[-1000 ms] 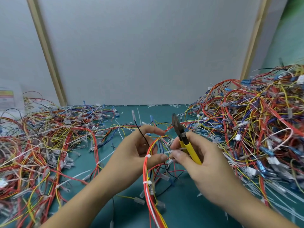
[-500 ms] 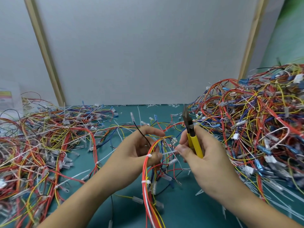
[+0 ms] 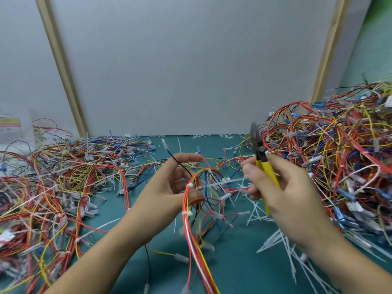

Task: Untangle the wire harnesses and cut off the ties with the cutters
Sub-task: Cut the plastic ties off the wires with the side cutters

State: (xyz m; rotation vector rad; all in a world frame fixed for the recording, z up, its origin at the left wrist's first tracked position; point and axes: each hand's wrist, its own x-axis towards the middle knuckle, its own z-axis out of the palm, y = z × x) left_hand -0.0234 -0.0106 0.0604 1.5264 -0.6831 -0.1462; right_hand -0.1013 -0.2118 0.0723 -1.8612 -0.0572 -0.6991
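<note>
**Cutters raised beside a held harness**

The green table (image 3: 237,270) carries a tall wire heap (image 3: 331,149) at 3 o'clock and a flatter wire spread (image 3: 53,187) at 9 o'clock. Between them, near centre, the left hand (image 3: 167,187) curls its thumb and fingers round the looped top of a harness (image 3: 197,240), whose red, white and yellow wires trail to 6 o'clock. At 3 o'clock of it, the right hand (image 3: 290,198) grips the yellow-handled cutters (image 3: 263,164), nose pointing to 12 o'clock. A white tie (image 3: 220,183) runs from the harness to the right fingertips; blur hides any pinch. Cut tie scraps (image 3: 275,245) lie at 5 o'clock.
</note>
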